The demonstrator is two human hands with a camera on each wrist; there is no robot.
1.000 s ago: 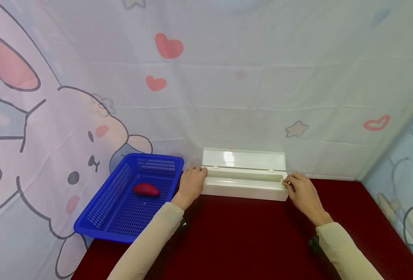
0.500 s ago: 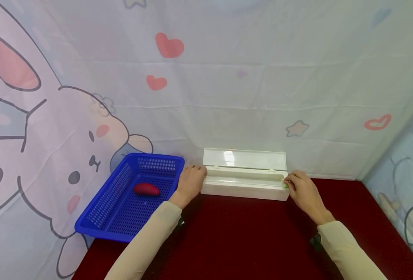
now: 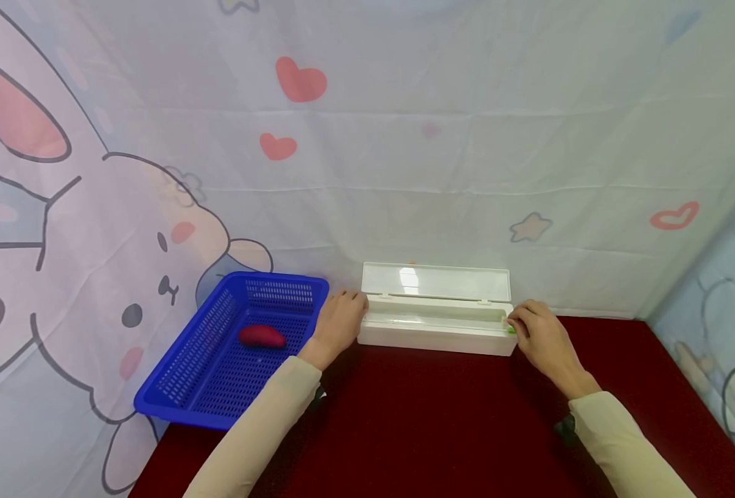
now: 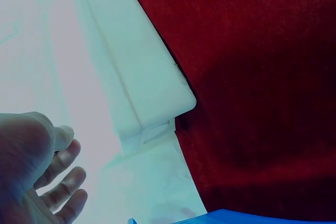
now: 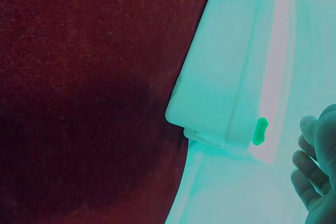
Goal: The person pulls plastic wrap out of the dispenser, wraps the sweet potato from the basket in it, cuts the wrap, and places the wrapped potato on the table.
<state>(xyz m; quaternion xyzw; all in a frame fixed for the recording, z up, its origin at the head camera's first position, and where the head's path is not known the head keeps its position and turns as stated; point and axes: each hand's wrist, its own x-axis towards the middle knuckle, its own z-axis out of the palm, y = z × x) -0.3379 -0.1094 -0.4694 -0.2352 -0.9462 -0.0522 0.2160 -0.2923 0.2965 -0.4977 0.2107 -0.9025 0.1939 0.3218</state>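
Observation:
A long white cling film dispenser box (image 3: 435, 340) lies on the dark red cloth, its hinged clear lid (image 3: 454, 282) tipped back at the rear. Clear film shines across its opening. My left hand (image 3: 337, 328) is at the box's left end, thumb and forefinger pinched together. At the other end my right hand (image 3: 544, 346) pinches in the same way. What both appear to hold is the film, though its edge is washed out in the wrist views. A small green slide cutter (image 5: 260, 131) sits on the box's right end, apart from the right fingers (image 5: 310, 169).
Left of the box stands a blue plastic basket (image 3: 174, 415) with a dark red, sweet-potato-shaped thing (image 3: 262, 336) in it. Behind everything hangs a printed curtain (image 3: 435, 173). The red cloth (image 3: 442, 422) stretches in front of the box.
My right hand has shifted slightly up and back, and the green slide cutter now shows beneath its fingers. The left hand stays nearly where it was.

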